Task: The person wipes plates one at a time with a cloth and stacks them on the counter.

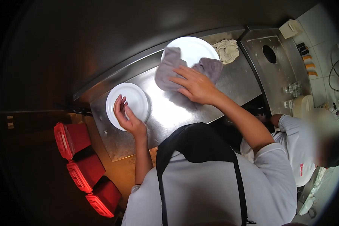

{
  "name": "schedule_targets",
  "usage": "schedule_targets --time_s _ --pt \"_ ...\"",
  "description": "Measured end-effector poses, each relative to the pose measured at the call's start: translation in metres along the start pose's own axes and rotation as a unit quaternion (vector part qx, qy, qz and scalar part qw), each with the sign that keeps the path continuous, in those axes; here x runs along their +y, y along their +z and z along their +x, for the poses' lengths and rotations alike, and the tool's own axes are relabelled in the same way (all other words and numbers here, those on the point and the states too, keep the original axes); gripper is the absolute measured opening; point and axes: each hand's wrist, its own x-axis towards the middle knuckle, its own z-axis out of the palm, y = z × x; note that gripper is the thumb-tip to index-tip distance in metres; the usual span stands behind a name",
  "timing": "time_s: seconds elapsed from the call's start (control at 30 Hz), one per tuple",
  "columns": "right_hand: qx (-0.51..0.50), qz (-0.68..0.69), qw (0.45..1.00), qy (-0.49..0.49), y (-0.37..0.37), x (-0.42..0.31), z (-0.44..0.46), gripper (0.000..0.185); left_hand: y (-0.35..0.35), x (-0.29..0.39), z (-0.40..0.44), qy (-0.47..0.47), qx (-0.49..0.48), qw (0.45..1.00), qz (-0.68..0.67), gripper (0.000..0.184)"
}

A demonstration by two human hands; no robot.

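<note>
My right hand (pixel 195 85) is on a grey cloth (pixel 168 73), its fingers spread over the fabric and its thumb hidden. The cloth bunches on both sides of the hand and covers the near part of a large white plate (pixel 195 47). Its lower edge is smeared by motion. Over a second, smaller-looking white plate (pixel 115 98) on the left is my left hand (pixel 130 118), palm turned inward and fingers loosely bent. Nothing shows in that hand; whether it touches the plate I cannot tell.
Both plates are at a steel counter (pixel 164 120). A crumpled beige cloth (pixel 226 51) lies behind the large plate. To the right are a steel surface with a round hole (pixel 269 54) and some glasses (pixel 293 89). Red lidded bins (pixel 86 171) stand lower left. A co-worker (pixel 295 143) is close on my right.
</note>
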Motion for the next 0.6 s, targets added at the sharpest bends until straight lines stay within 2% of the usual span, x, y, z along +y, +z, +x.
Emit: schedule_targets --time_s 0.13,0.27,0.37,0.43,0.5,0.6 --pt "-0.005 -0.082 0.995 0.052 -0.035 0.043 -0.049 0.049 0.027 0.006 0.013 0.048 -0.066 0.995 0.052 0.029" --pt "0.078 -0.183 0.976 0.087 -0.027 0.105 -0.004 0.046 0.054 0.024 0.022 -0.057 -0.094 0.986 -0.122 0.027" --pt "0.132 -0.176 0.975 0.045 0.009 0.101 0.044 0.043 0.085 0.045 0.036 -0.018 -0.128 0.981 -0.148 0.026" --pt "0.119 -0.040 0.992 -0.009 0.029 0.069 0.054 0.040 0.115 0.053 0.050 0.043 -0.153 0.984 -0.079 0.024" --pt "0.107 -0.010 0.993 -0.040 0.032 0.024 0.039 0.038 0.142 0.052 0.069 0.096 -0.203 0.974 0.026 0.024" --pt "0.080 0.032 0.995 -0.052 0.012 -0.006 -0.010 0.042 0.181 0.008 0.089 0.218 -0.251 0.909 0.251 0.026"
